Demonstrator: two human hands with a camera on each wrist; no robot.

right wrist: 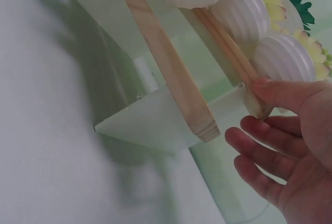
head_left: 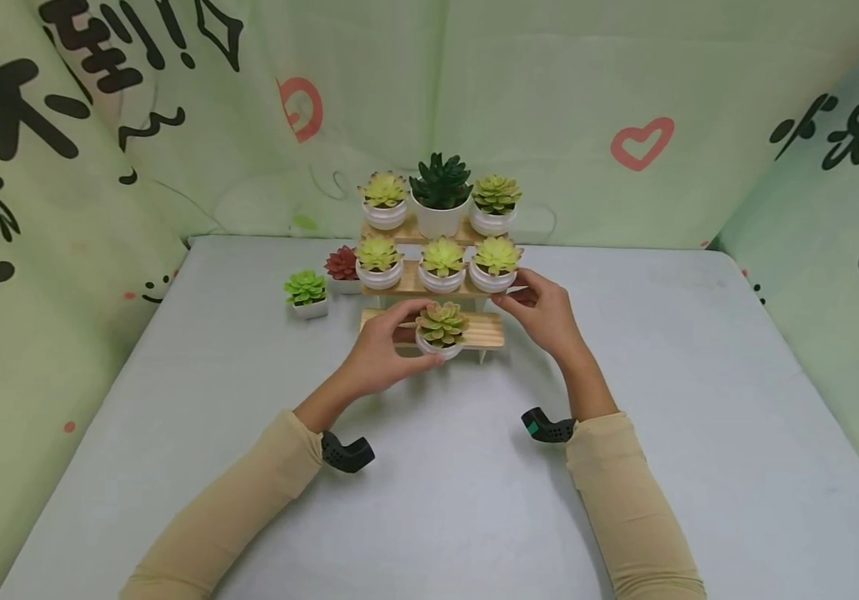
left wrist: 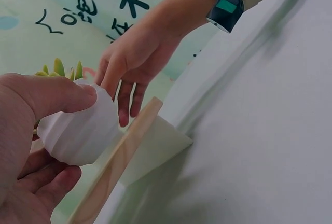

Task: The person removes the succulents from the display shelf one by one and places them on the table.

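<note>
My left hand grips a small potted succulent by its ribbed white pot, close over the front of the lowest shelf. In the left wrist view, the thumb lies across the pot with the fingers on its other side. My right hand is at the right end of the middle shelf of a wooden tiered stand. Thumb and forefinger pinch that shelf end in the right wrist view; the other fingers are loosely bent. Right above the thumb sits a yellow-green succulent.
Two more yellow-green succulents share the middle shelf. On the top shelf, a dark green plant stands between two succulents. Left of the stand, a bright green succulent and a red one rest on the white table. A printed curtain hangs behind.
</note>
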